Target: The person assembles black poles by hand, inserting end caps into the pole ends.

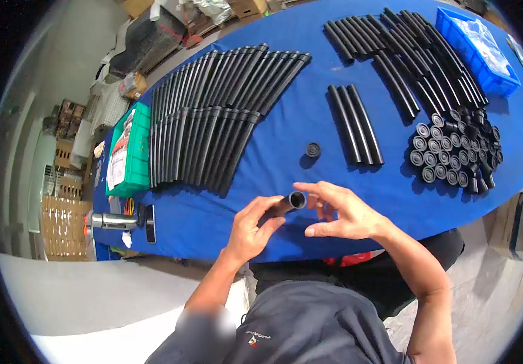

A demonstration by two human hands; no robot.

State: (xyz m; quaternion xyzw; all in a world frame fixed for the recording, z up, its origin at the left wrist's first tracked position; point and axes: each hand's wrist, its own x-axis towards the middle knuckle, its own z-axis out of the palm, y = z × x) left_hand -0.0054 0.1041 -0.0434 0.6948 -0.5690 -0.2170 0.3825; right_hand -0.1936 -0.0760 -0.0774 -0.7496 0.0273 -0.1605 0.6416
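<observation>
My left hand (254, 229) is wrapped round a black tube (286, 205), whose open round end faces up and to the right. Beside that end is my right hand (349, 215), its thumb and fingers spread, with nothing visible between them. A single black round cap (313, 150) stands on the blue cloth beyond my hands. Three black tubes (355, 125) lie side by side to the right of the cap. Farther right, several black caps (446, 151) are clustered together.
Rows of black tubes (204, 145) lie at the left, more tubes (407, 57) at the back right. A green bin (142, 148) and a blue bin (498, 84) stand near the table's ends. A phone (150, 224) and a silver cylindrical object (113, 221) lie at the front left.
</observation>
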